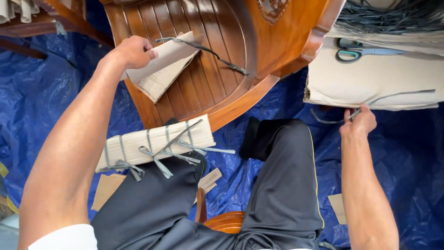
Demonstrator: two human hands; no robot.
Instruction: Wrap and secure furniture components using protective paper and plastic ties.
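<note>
The left hand [134, 51] grips a folded piece of cardboard [162, 69] against the wooden chair seat [217, 69]; its fingers are curled out of sight behind the sheet. The right hand [360, 121] pinches one grey strap [393, 96] at the edge of a cardboard stack [370, 78]. One pair of scissors [356, 50] lies on the stack. A strapped bundle [152, 143] rests on the knee. The blue tarp [407, 157] is cut off at the frame edges.
</note>
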